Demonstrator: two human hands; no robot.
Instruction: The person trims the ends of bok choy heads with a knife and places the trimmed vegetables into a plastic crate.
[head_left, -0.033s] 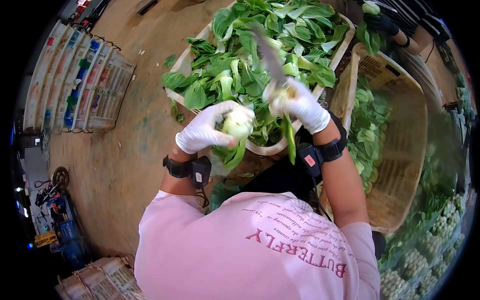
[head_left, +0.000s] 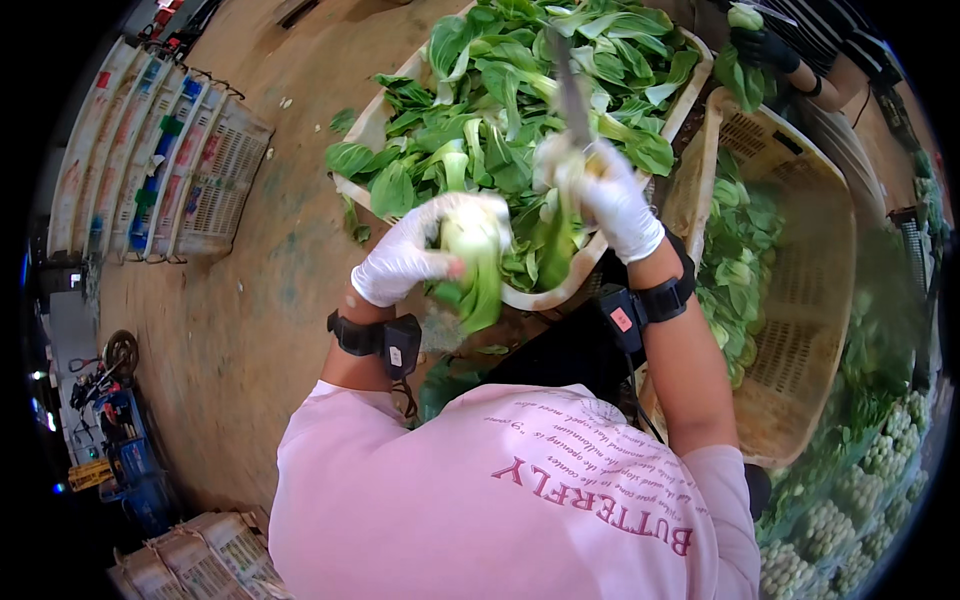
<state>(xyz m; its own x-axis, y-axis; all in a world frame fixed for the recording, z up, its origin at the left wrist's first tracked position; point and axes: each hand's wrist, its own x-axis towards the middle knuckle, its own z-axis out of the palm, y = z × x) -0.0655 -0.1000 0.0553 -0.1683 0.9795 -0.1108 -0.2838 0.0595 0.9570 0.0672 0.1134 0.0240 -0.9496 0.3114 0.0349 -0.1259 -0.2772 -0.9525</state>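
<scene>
**Two gloved hands, one head of greens, one knife**

Left hand (head_left: 405, 255), white-gloved, was closed around one head of bok choy (head_left: 472, 262), pale base up by the fingers, green leaves hanging below the palm. Right hand (head_left: 615, 205), also white-gloved, was fisted on the handle of one knife (head_left: 570, 95), blade pointing away from the body; a loose green leaf (head_left: 553, 245) hung under that fist, just right of the held head. One black wristband on each forearm, two in all.

Directly beyond both hands: one pale crate (head_left: 365, 125) heaped with loose bok choy. To the right of the right hand: one woven plastic basket (head_left: 800, 290), partly filled with greens along its near side. Far beyond the right hand, a co-worker's dark-gloved hand (head_left: 765, 50) gripped one more pale vegetable. Well left of the left hand, a row of stacked empty crates (head_left: 215, 180) stood on the bare floor. More vegetables lay blurred at lower right.
</scene>
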